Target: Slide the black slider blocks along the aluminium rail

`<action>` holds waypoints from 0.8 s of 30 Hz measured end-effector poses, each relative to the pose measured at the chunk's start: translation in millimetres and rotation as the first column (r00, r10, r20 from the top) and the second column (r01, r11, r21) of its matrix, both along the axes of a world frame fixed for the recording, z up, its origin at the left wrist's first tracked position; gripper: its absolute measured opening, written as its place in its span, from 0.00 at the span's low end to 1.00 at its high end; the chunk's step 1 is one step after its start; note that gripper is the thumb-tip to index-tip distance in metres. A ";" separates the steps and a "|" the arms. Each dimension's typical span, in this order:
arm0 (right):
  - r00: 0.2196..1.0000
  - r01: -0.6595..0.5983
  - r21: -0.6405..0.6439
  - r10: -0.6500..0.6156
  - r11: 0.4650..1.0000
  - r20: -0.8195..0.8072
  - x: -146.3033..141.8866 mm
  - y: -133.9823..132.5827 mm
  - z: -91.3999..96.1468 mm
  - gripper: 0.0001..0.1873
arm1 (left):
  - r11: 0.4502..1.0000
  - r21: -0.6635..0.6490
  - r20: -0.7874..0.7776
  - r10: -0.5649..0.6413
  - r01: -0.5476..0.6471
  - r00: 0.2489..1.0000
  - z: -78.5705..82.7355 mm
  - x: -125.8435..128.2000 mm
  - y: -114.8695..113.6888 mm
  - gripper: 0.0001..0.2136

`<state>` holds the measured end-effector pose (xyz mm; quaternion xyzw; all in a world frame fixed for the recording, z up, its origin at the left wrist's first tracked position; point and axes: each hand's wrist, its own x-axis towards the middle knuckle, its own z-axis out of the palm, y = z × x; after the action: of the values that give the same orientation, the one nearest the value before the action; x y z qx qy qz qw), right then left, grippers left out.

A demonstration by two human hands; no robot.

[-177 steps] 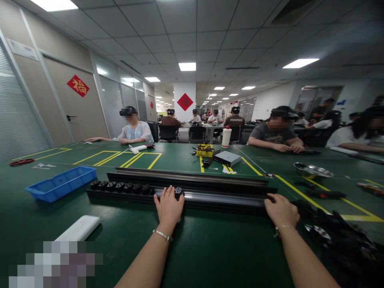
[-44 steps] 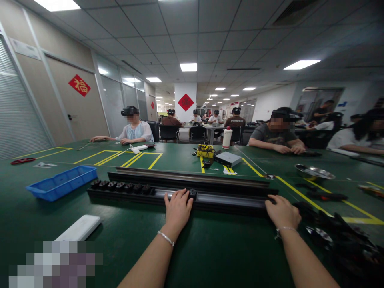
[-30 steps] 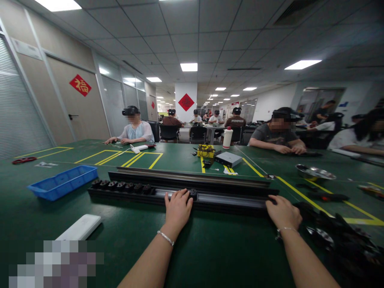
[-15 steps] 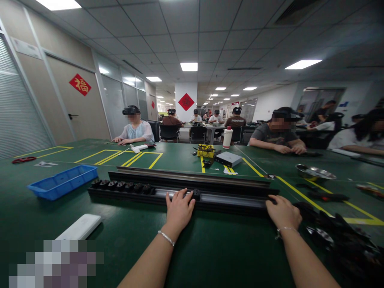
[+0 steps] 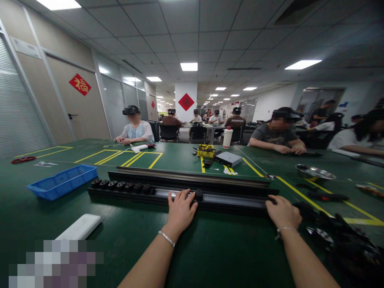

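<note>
The black rail (image 5: 234, 200) lies lengthwise across the middle of the bench (image 5: 228, 248), roughly parallel to its far edge, with a second long black profile (image 5: 192, 176) just behind it. Toward the bench's left edge lies a pair of red scissors (image 5: 23, 159). Nearer the rail's left end is a blue tray (image 5: 61, 184); only its own walls and floor can be made out inside. A white case (image 5: 81, 226) lies in front of it, nearer the bench's near side.

In the rail's channel, a row of seven black modules (image 5: 129, 187) fills the left end. The left hand (image 5: 181, 210) is laid over the rail to their right, fingers loosely spread, thumb at the front wall. Just beside its fingertips sits a lone module (image 5: 198, 195). Hand and module have both shifted right along the channel, which appears to mean the piece is sliding, leaving a longer gap from the row.

The right hand (image 5: 283, 210) stays curled round the rail's right end, apparently steadying it. Beyond, toward the bench's far right, stands a steel bowl (image 5: 315, 173), contents unclear; nearer lies a heap of dark parts (image 5: 345, 236).
</note>
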<state>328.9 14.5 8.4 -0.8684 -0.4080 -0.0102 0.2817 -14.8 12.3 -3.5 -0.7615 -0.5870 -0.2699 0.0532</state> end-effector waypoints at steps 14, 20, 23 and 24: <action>0.995 0.013 0.113 -0.024 0.994 0.096 -5.1 3.2 -11.6 0.21 | 0.995 -0.028 0.017 -0.098 0.098 0.995 -0.8 4.7 -2.8 0.20; 0.961 -0.134 0.116 0.101 0.984 0.259 -24.5 3.2 -6.0 0.24 | 0.991 -0.028 0.075 -0.130 0.132 0.989 0.6 5.1 -3.1 0.17; 0.911 -0.338 0.105 0.297 0.935 0.285 -40.3 5.9 -1.4 0.24 | 0.989 -0.022 0.076 -0.145 0.147 0.987 1.1 4.6 -3.1 0.17; 0.892 -0.398 0.108 0.357 0.911 0.279 -46.8 6.6 -0.2 0.24 | 0.988 -0.023 0.074 -0.150 0.152 0.986 1.2 4.4 -3.2 0.17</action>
<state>282.1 21.2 8.2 -0.7380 -0.5996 -0.0991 0.2934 -10.4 9.2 -2.3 -0.7942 -0.5329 -0.2921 0.0003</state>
